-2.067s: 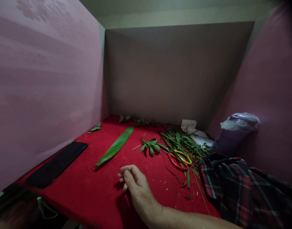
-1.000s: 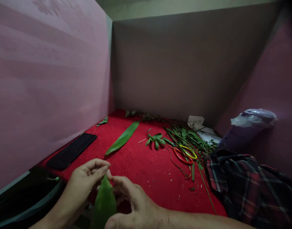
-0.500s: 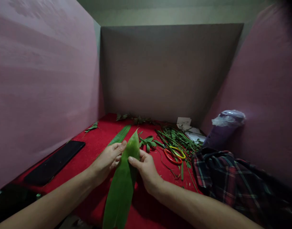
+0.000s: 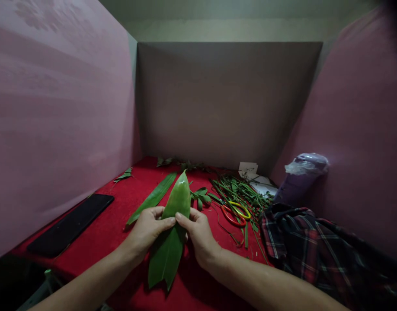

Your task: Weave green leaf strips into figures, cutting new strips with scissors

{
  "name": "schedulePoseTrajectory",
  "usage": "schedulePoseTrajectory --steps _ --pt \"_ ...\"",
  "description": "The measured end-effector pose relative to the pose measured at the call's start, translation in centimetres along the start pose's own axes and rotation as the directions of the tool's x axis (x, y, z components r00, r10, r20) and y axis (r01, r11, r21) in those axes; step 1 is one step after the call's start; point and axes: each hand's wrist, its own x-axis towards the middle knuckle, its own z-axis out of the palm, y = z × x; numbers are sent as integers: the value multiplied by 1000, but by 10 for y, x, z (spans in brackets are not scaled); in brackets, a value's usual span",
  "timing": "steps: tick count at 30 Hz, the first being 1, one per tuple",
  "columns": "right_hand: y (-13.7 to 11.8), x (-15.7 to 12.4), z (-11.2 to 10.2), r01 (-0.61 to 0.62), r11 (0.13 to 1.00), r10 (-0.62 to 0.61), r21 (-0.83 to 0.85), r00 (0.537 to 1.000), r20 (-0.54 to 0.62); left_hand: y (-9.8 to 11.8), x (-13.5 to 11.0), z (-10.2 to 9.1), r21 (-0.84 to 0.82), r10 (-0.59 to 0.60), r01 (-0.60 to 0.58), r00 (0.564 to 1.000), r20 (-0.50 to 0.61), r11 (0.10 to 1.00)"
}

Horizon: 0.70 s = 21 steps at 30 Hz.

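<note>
A broad green leaf (image 4: 168, 255) is held up over the red cloth, its pointed tip away from me and its notched end towards me. My left hand (image 4: 151, 226) grips its left edge, thumb on top and fingers behind. From the right side my right hand (image 4: 198, 229) pinches it the same way, and the two thumb tips meet near the leaf's middle. A second long leaf (image 4: 156, 196) lies flat on the cloth beyond my left hand. Scissors with red and yellow handles (image 4: 235, 214) rest to the right of my right hand.
A red cloth (image 4: 94, 250) covers the table. Cut stems and leaves (image 4: 242, 190) are heaped at the back right, beside white papers (image 4: 261, 183). A black phone (image 4: 70, 224) lies at left, a plaid cloth (image 4: 302, 242) at right, near a purple object topped with clear plastic (image 4: 307, 166).
My left hand has come down and closed on the leaf's left edge, its thumb now against the right thumb. The leaf's notched lower end has come into view.
</note>
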Motion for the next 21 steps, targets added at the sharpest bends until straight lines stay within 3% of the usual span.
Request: schedulePoseTrajectory --steps 5,8,10,13,15,16,17,18,19,20,21 --pt "4 4 -3 62 995 -66 -76 997 -40 -7 -7 -5 22 -99 98 992 77 995" --pt "11 4 -3 123 982 -140 -144 984 -110 -1 2 -10 79 -81 82 997 -9 993" --pt "16 0 -2 164 968 -194 -190 969 -152 10 15 -15 205 -43 59 996 -83 977" --pt "20 -8 1 198 943 -242 -268 959 -144 30 33 -26 317 49 9 983 -175 948" --pt "21 -12 3 207 924 -249 -322 964 -93 36 32 -30 398 193 -67 938 -287 915" --pt "21 -13 3 208 916 -242 -342 968 -61 35 26 -30 448 289 -116 895 -340 886" --pt "22 -14 3 208 912 -233 -354 972 -29 30 15 -28 572 450 -185 814 -366 799" --pt "22 -14 3 205 910 -220 -360 975 -2 21 0 -24 627 504 -232 810 -298 744" --pt "23 -14 2 202 907 -210 -369 977 17 9 -18 -18 599 451 -297 884 -121 744" --pt "23 -14 2 200 903 -202 -380 979 33 -5 -37 -12 533 240 -326 944 227 781" --pt "23 -14 1 197 898 -195 -393 980 46 -19 -55 -5 509 127 -326 914 385 797"
